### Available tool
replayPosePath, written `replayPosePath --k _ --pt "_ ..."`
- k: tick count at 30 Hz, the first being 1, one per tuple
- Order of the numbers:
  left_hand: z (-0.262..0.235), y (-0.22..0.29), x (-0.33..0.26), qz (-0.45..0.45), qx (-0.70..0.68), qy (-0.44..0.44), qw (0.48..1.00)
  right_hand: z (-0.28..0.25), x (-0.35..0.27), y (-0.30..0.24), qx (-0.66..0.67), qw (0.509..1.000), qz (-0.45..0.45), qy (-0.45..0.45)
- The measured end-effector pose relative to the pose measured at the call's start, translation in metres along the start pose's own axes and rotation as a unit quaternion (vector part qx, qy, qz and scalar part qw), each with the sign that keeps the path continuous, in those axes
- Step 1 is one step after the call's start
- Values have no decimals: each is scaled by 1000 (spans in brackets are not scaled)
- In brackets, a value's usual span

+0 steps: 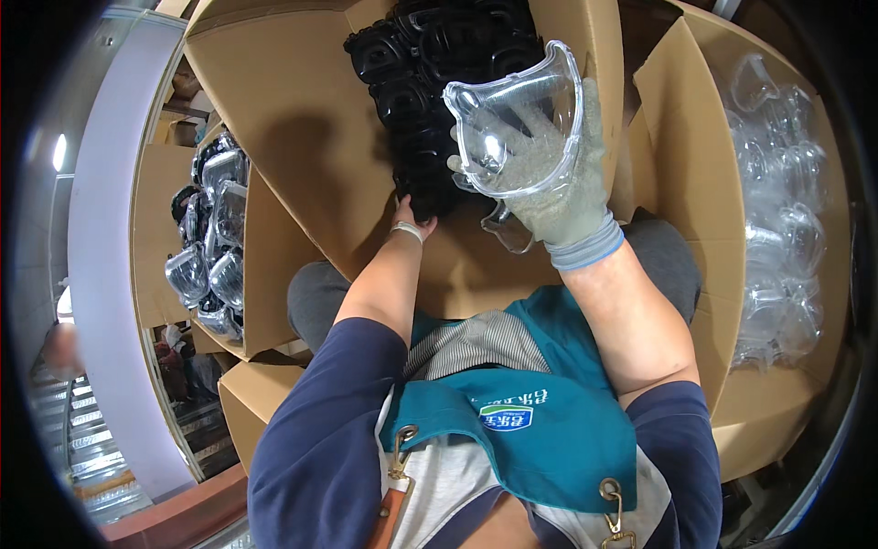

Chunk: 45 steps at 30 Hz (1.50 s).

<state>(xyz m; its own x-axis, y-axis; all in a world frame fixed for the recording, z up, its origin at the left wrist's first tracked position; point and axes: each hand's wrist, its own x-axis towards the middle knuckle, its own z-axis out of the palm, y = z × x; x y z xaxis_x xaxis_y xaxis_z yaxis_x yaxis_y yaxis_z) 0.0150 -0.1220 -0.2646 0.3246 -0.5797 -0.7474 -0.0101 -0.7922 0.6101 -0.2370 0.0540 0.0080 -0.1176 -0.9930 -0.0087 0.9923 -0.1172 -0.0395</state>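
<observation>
Three cardboard boxes ring the seated person: the middle box (302, 137) in the lap holds stacked black goggle frames (430, 82), the right box (695, 183) is heaped with clear lenses (777, 229), and the left box (265, 274) already holds a pile of assembled goggles (215, 238), so the work looks well underway with plenty left. The gloved right hand (549, 183) grips one clear goggle lens (517, 123) above the frames. The left hand (412, 206) reaches into the frames, its fingers hidden, so I cannot tell their state.
</observation>
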Motion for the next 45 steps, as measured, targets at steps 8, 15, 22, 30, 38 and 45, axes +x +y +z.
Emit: replayPosePath --k 8,15,22,30,38,45 --pt "17 14 25 -143 -201 -56 968 4 2 3 -43 999 4 23" --pt "18 21 33 -63 -127 -88 986 -4 6 5 -52 997 7 51" --pt "38 -11 59 -5 50 -126 991 -14 8 2 -68 991 11 112" --pt "37 -18 -23 416 735 -4 536 -38 11 2 -98 982 11 160" --pt "7 1 22 416 756 -49 503 -23 15 20 -81 984 57 146" --pt "-18 75 -48 429 324 -7 843 -11 12 45 -154 981 13 120"
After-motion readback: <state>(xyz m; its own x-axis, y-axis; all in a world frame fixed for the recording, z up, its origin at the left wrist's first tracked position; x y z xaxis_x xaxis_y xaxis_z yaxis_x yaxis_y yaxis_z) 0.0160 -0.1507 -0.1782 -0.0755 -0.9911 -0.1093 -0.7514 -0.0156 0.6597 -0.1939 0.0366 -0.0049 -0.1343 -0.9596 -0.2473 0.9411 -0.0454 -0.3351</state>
